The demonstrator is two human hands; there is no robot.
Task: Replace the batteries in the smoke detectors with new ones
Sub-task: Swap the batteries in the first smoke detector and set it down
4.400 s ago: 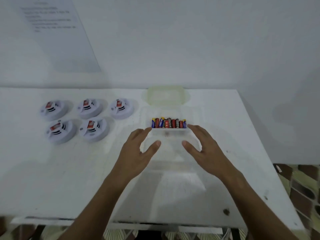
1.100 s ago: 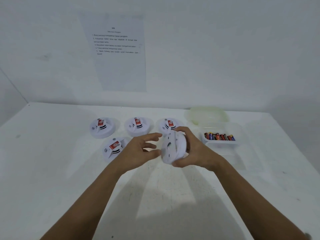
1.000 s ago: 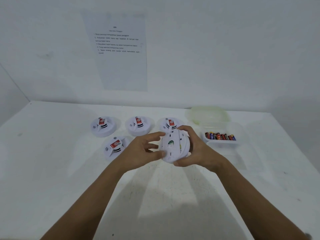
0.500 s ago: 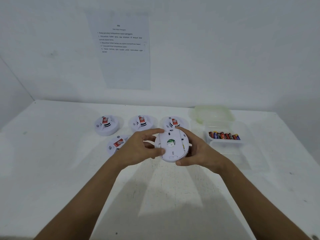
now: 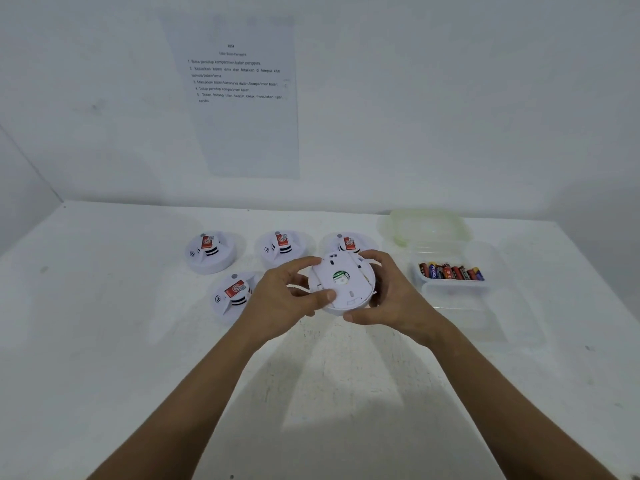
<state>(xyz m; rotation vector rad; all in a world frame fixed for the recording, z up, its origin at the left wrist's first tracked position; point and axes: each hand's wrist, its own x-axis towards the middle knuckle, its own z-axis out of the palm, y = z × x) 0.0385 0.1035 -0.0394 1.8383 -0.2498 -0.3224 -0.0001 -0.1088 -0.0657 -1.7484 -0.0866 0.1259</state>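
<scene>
One smoke detector had been turned over since a second before, so its flat back faced up, which probably meant the battery cover came next. Both the left hand and the right hand had fingers curled round it above the table. Batteries waited in a clear tub to the right; the wall sheet was too blurry to read well.

A bare, staged test or data-collection room rather than a lived-in home. A plain white tabletop is pushed into a corner of blank white walls. A printed sheet of numbered instructions is stuck to the wall above it. Identical round white plastic smoke detectors lie in rows beside a clear plastic tub of assorted batteries.
</scene>
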